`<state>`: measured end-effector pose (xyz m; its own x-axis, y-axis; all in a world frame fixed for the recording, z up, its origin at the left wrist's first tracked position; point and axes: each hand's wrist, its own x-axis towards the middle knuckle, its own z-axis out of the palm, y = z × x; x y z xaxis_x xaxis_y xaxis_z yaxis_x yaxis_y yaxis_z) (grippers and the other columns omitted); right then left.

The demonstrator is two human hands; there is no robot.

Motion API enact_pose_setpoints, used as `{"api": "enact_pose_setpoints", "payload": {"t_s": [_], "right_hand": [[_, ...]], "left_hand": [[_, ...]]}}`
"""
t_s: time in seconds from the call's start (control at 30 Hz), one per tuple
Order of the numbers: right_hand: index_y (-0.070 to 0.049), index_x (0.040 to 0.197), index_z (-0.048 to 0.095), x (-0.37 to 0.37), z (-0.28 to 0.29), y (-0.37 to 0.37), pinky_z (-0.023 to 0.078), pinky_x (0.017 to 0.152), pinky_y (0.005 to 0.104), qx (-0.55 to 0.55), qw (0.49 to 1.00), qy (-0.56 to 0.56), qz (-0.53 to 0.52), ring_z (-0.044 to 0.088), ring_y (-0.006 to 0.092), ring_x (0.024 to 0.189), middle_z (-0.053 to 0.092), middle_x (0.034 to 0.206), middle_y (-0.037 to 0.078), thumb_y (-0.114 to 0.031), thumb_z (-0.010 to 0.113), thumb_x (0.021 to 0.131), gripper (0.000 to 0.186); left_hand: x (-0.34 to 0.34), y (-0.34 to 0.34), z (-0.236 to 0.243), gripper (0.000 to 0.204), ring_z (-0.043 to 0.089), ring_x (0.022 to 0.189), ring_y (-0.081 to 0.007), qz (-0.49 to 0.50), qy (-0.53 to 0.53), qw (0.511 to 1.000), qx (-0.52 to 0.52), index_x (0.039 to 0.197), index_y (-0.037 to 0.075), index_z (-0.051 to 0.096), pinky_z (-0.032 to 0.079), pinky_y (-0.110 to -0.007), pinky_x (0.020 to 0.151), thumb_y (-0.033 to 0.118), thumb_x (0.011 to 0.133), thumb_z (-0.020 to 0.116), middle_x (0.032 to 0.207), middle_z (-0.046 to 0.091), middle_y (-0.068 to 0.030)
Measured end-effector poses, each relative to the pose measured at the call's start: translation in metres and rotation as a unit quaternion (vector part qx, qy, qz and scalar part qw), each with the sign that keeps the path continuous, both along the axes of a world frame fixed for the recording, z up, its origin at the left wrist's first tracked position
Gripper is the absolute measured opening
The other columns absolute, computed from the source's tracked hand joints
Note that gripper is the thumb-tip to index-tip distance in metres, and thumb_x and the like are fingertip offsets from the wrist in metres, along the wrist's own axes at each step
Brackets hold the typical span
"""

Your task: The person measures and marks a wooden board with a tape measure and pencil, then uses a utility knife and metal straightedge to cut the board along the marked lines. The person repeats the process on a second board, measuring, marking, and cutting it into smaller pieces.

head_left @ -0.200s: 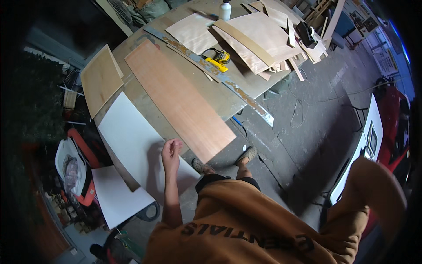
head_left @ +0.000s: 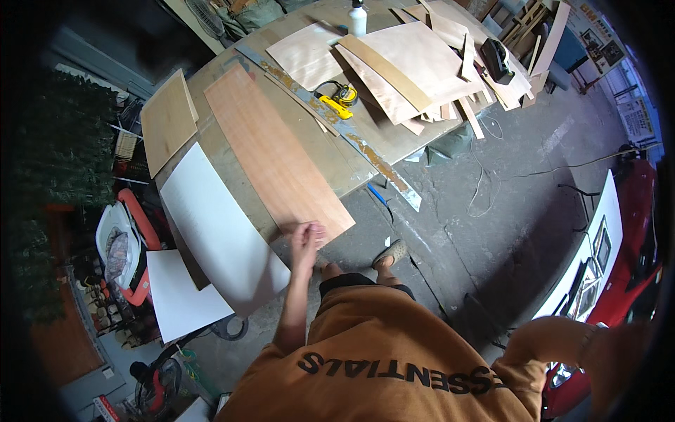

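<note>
A long reddish-brown wood panel (head_left: 271,144) lies lengthwise on the worktable (head_left: 320,151), its near end sticking out over the table's edge. My left hand (head_left: 307,239) is at that near end, fingers curled around the panel's corner. Just left of the hand lies a large white sheet (head_left: 211,218). My right forearm (head_left: 562,344) is bent at the lower right in an orange sleeve, and the hand itself is out of sight. My sandalled foot (head_left: 390,252) stands on the concrete floor below the table edge.
A metal straightedge (head_left: 365,148) runs along the table beside a yellow tape measure (head_left: 343,95). Pale veneer sheets (head_left: 422,56), a white bottle (head_left: 358,17) and a black power tool (head_left: 496,60) lie farther back. A second white sheet (head_left: 179,295) and a plywood piece (head_left: 167,119) are at the left. A cable (head_left: 485,176) trails on the floor.
My left hand has shifted right, off the white sheet and onto the near corner of the reddish panel.
</note>
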<state>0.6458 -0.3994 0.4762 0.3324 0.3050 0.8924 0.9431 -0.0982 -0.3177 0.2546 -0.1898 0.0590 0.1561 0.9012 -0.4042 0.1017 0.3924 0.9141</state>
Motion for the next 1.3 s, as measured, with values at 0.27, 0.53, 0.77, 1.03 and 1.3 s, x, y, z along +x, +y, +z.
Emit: {"api": "enact_pose_setpoints", "payload": {"t_s": [0.27, 0.53, 0.77, 1.03, 1.3], "right_hand": [[0.004, 0.103, 0.069, 0.054, -0.213, 0.004, 0.048, 0.069, 0.0290, -0.365, 0.853, 0.355, 0.118, 0.060, 0.0136, 0.077, 0.067, 0.084, 0.009, -0.017, 0.056, 0.106, 0.024], [0.003, 0.108, 0.070, 0.023, -0.352, -0.013, 0.051, 0.065, 0.0357, -0.586, 0.689, 0.348, 0.248, 0.064, 0.0214, 0.068, 0.071, 0.085, 0.019, -0.020, 0.062, 0.102, 0.025], [0.003, 0.109, 0.069, 0.012, -0.385, 0.033, 0.055, 0.072, 0.0391, -0.655, 0.630, 0.276, 0.313, 0.073, 0.0345, 0.083, 0.073, 0.094, 0.024, -0.012, 0.061, 0.099, 0.020], [0.003, 0.114, 0.068, -0.054, -0.412, 0.156, 0.055, 0.078, 0.0384, -0.693, 0.619, 0.224, 0.293, 0.071, 0.0311, 0.089, 0.073, 0.105, 0.021, -0.010, 0.057, 0.100, 0.022], [0.002, 0.118, 0.066, -0.141, -0.423, 0.225, 0.054, 0.079, 0.0392, -0.684, 0.661, 0.203, 0.233, 0.069, 0.0290, 0.089, 0.072, 0.105, 0.018, -0.011, 0.056, 0.101, 0.023]], "left_hand": [[0.087, -0.046, -0.017, 0.024, 0.067, 0.096, -0.0113, -0.049, -0.007, 0.996, -0.079, 0.125, 0.009, 0.059, 0.052, -0.026, 0.079, 0.025, 0.107, 0.057, 0.112, 0.070, -0.0045], [0.125, -0.029, -0.034, 0.017, 0.068, 0.091, -0.0148, 0.024, -0.049, 0.998, 0.018, 0.119, 0.004, 0.059, 0.055, -0.027, 0.075, 0.010, 0.103, 0.060, 0.104, 0.069, -0.0062], [0.125, -0.032, -0.039, 0.017, 0.071, 0.080, -0.0166, 0.054, 0.030, 0.994, 0.094, 0.112, 0.005, 0.061, 0.055, -0.030, 0.069, 0.016, 0.100, 0.065, 0.097, 0.073, -0.0100], [0.045, 0.000, -0.030, 0.016, 0.061, 0.065, -0.0100, 0.079, -0.029, 0.993, 0.077, 0.118, 0.007, 0.060, 0.045, -0.026, 0.058, 0.006, 0.103, 0.056, 0.068, 0.054, -0.0030], [-0.048, 0.051, -0.033, 0.016, 0.065, 0.064, -0.0228, 0.123, -0.056, 0.991, 0.009, 0.116, 0.007, 0.061, 0.051, -0.036, 0.063, 0.013, 0.102, 0.058, 0.075, 0.066, -0.0111]]}}
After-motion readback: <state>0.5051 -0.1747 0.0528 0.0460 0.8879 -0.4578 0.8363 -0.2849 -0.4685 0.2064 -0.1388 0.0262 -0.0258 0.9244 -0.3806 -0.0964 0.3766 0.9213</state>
